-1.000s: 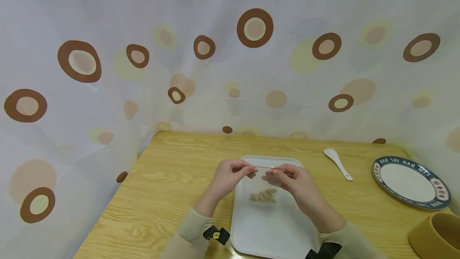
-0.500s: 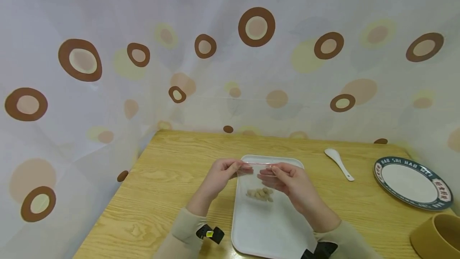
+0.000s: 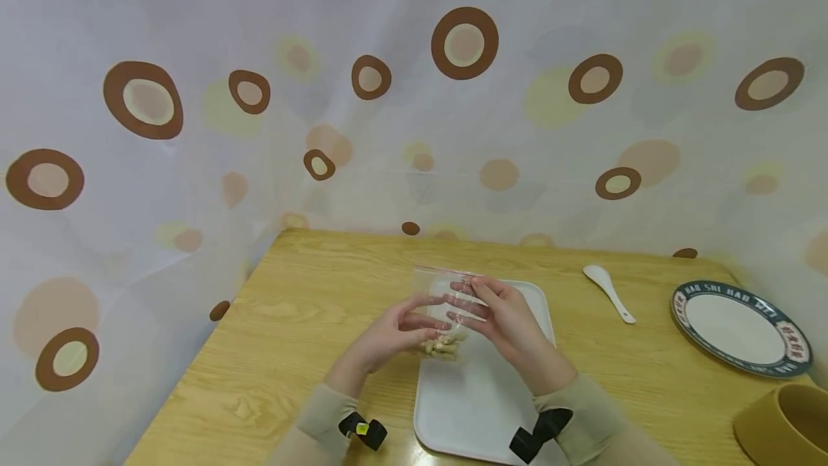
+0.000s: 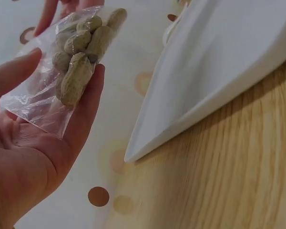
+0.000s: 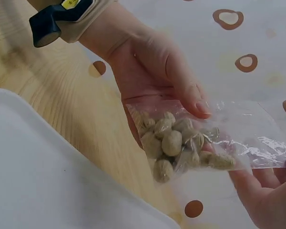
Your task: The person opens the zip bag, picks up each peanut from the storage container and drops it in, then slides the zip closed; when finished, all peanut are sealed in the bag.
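Note:
A clear zip bag [image 3: 430,280] with a reddish seal strip hangs in front of me, above the white tray's left side. Several unshelled peanuts [image 4: 76,78] lie bunched at its bottom. My right hand [image 3: 514,322] pinches the bag's upper right edge between thumb and fingers, the other fingers spread behind the film. Lower down, my left hand [image 3: 384,336] curls round the bag's left side near the peanuts. Its thumb [image 5: 195,102] lies on the film, and its fingers reach behind. Whether the seal is fully closed cannot be told.
The white tray [image 3: 479,408] lies on the wooden table [image 3: 291,329] below the hands. To the right are a white spoon [image 3: 609,293], a plate with a dark patterned rim [image 3: 686,308] and a mustard-coloured bowl [image 3: 763,423]. A spotted curtain hangs behind the table.
My left hand has let go of the seal strip and moved down to the bag's lower left side. My right hand has moved slightly left and up with the bag.

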A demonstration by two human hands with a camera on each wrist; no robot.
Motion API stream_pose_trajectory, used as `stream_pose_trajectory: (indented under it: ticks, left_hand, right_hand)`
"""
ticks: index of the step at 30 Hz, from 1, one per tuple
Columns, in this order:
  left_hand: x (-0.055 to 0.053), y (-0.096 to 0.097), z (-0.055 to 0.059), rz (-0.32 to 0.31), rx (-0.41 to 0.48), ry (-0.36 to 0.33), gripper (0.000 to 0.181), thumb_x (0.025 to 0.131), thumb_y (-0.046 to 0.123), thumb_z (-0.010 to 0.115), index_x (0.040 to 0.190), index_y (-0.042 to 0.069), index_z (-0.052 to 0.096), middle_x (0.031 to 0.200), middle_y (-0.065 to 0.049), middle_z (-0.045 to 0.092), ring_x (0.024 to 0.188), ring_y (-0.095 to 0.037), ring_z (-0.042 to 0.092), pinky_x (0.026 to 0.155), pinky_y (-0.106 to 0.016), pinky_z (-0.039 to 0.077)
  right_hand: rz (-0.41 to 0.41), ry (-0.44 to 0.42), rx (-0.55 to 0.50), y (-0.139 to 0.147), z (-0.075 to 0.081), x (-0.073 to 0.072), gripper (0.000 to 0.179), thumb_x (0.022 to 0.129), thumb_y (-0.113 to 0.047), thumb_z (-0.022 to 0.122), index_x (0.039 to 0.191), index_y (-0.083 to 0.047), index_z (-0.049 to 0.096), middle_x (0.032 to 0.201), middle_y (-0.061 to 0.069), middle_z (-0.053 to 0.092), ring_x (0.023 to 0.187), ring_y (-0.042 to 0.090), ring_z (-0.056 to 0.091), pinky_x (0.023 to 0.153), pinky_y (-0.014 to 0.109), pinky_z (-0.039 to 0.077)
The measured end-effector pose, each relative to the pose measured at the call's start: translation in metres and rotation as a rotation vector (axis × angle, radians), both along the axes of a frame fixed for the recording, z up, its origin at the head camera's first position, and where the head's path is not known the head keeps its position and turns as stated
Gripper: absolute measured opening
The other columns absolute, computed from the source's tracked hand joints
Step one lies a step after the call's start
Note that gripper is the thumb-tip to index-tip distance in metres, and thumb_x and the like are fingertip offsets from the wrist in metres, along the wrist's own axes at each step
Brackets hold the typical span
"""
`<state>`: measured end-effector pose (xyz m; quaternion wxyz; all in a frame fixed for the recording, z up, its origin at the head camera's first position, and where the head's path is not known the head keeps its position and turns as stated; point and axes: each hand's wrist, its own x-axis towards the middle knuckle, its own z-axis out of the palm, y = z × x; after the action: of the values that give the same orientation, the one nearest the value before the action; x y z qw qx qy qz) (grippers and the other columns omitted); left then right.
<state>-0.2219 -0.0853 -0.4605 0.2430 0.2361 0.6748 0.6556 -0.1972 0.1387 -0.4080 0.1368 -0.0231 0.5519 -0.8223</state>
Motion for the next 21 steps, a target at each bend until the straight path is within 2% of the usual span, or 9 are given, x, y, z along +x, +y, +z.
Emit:
stream_pose_trajectory:
  ticks: [4,6,7,9,11,14,16,18,21]
  left_hand:
    - [-0.001,-0.014,-0.004,0.038,-0.013,-0.034,0.055,0.098,0.016,0.061,0.149,0.012,0.039,0.129,-0.021,0.064,0.102,-0.012,0.068,0.075,-0.024,0.055]
    - [-0.001,-0.023,-0.006,0.067,-0.008,-0.058,0.055,0.099,0.016,0.059,0.150,0.011,0.038,0.130,-0.021,0.064,0.096,-0.009,0.068,0.067,-0.020,0.051]
    - [-0.002,-0.026,-0.006,0.088,-0.005,-0.078,0.056,0.100,0.015,0.059,0.151,0.010,0.037,0.131,-0.021,0.063,0.095,-0.008,0.068,0.067,-0.020,0.052]
    - [-0.002,-0.033,-0.007,0.139,0.006,-0.121,0.058,0.099,0.016,0.059,0.151,0.007,0.034,0.131,-0.021,0.062,0.094,-0.009,0.069,0.071,-0.022,0.055]
    - [-0.003,-0.038,-0.008,0.195,0.013,-0.162,0.065,0.098,0.018,0.061,0.153,0.005,0.028,0.127,-0.020,0.066,0.092,-0.010,0.069,0.072,-0.024,0.057]
    - [-0.003,-0.045,-0.010,0.262,0.002,-0.213,0.074,0.097,0.020,0.064,0.154,0.004,0.020,0.107,-0.010,0.072,0.081,-0.009,0.068,0.069,-0.023,0.056]
    - [-0.004,-0.050,-0.012,0.273,0.004,-0.235,0.078,0.097,0.018,0.063,0.156,0.005,0.015,0.095,-0.002,0.070,0.076,-0.008,0.066,0.066,-0.022,0.055]
    - [-0.005,-0.055,-0.015,0.266,0.015,-0.252,0.076,0.098,0.016,0.061,0.156,0.005,0.014,0.089,0.001,0.068,0.074,-0.008,0.066,0.065,-0.021,0.055]
    - [-0.006,-0.063,-0.019,0.236,0.070,-0.288,0.068,0.100,0.011,0.055,0.154,0.004,0.014,0.093,0.001,0.071,0.082,-0.011,0.070,0.075,-0.026,0.058]
  right_hand:
    - [0.029,-0.041,0.052,-0.012,-0.011,-0.007,0.043,0.107,-0.024,0.042,0.145,-0.004,0.039,0.143,0.016,0.055,0.126,0.027,0.059,0.099,0.046,0.050]
    - [0.050,-0.068,0.124,-0.020,-0.018,-0.009,0.053,0.107,-0.026,0.045,0.152,-0.005,0.029,0.150,0.021,0.045,0.129,0.032,0.056,0.098,0.049,0.051]
    - [0.058,-0.085,0.156,-0.024,-0.021,-0.010,0.056,0.106,-0.026,0.047,0.154,-0.006,0.027,0.150,0.023,0.044,0.126,0.034,0.057,0.096,0.050,0.052]
    - [0.080,-0.118,0.229,-0.033,-0.027,-0.011,0.062,0.103,-0.026,0.054,0.154,-0.004,0.027,0.143,0.024,0.050,0.115,0.034,0.064,0.089,0.049,0.055]
    - [0.105,-0.140,0.276,-0.042,-0.033,-0.011,0.065,0.099,-0.022,0.060,0.152,0.000,0.029,0.129,0.023,0.060,0.101,0.028,0.069,0.082,0.047,0.058]
    - [0.128,-0.149,0.296,-0.055,-0.040,-0.012,0.065,0.095,-0.012,0.065,0.148,0.006,0.033,0.105,0.015,0.068,0.082,0.018,0.070,0.076,0.044,0.060]
    - [0.121,-0.150,0.293,-0.062,-0.044,-0.012,0.061,0.093,-0.007,0.065,0.145,0.009,0.038,0.093,0.010,0.069,0.075,0.015,0.070,0.074,0.042,0.060]
    - [0.102,-0.158,0.294,-0.068,-0.047,-0.013,0.055,0.092,-0.004,0.066,0.140,0.009,0.043,0.086,0.008,0.069,0.069,0.014,0.069,0.071,0.040,0.060]
    - [0.080,-0.173,0.323,-0.076,-0.051,-0.014,0.047,0.091,-0.003,0.067,0.135,0.007,0.051,0.079,0.006,0.068,0.063,0.013,0.068,0.063,0.034,0.060]
